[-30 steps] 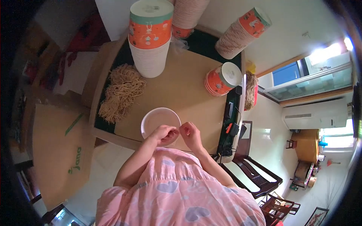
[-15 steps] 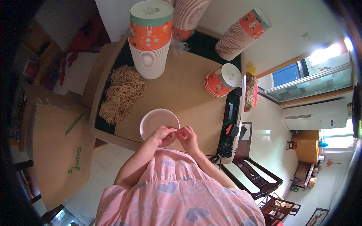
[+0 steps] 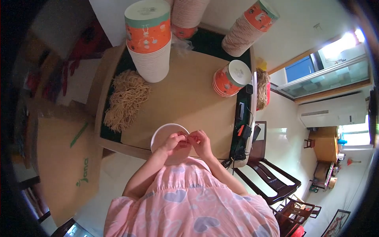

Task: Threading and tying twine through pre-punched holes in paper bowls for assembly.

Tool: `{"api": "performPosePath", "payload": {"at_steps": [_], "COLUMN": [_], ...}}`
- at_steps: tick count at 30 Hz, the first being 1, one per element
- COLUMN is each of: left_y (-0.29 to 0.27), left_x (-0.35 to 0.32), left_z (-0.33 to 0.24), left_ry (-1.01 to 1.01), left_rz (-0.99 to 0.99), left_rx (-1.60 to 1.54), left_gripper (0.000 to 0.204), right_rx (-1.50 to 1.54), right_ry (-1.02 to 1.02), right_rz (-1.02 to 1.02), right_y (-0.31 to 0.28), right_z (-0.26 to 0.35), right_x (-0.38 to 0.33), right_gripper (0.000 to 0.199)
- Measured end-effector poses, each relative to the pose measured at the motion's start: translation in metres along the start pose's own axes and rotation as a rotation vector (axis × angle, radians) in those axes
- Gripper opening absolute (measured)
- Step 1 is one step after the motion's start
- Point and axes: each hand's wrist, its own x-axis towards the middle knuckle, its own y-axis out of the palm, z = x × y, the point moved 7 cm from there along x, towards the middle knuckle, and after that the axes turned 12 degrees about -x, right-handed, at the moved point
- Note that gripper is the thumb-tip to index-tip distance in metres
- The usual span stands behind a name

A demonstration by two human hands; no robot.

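Observation:
An open white paper tub (image 3: 160,136) stands at the table's near edge, close against my pink patterned clothing. Over its opening, my left hand (image 3: 173,143) has its fingers curled and pinched. My right hand (image 3: 200,143) meets it there with thumb and fingers closed, the fingertips of both hands nearly touching. Whatever lies between the fingertips is too small to make out. Beyond and to the left, a loose bundle of tan paper string (image 3: 127,100) lies on the cardboard sheet (image 3: 189,102).
A tall stack of upturned tubs (image 3: 152,63) rises at the back left, and a leaning stack (image 3: 246,29) at the back right. Nearer stands a short orange stack (image 3: 229,81). Black adapters and cables (image 3: 241,138) line the right edge. A cardboard box (image 3: 59,158) is at left.
Both hands remain together over the tub and have shifted slightly right; the right hand is turned a little differently. The tub sits slightly lower and farther right in view, tilted toward me.

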Motion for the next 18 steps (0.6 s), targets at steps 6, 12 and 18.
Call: {"api": "performPosePath", "payload": {"at_steps": [6, 12, 18], "left_y": [-0.011, -0.005, -0.012], "left_x": [0.0, -0.008, -0.01], "left_z": [0.01, 0.014, 0.013], "left_ry": [-0.093, -0.216, -0.024], "left_rz": [-0.057, 0.018, -0.09], "left_rx": [-0.112, -0.134, -0.158], "left_gripper": [0.007, 0.008, 0.006], "right_rx": [-0.075, -0.036, -0.015], "right_ry": [-0.021, -0.117, -0.025], "right_rz": [0.063, 0.103, 0.084], "right_y": [-0.004, 0.001, 0.002], "right_z": [0.01, 0.014, 0.007], "right_x": [-0.007, -0.013, -0.01], "right_gripper": [0.008, 0.009, 0.009]}}
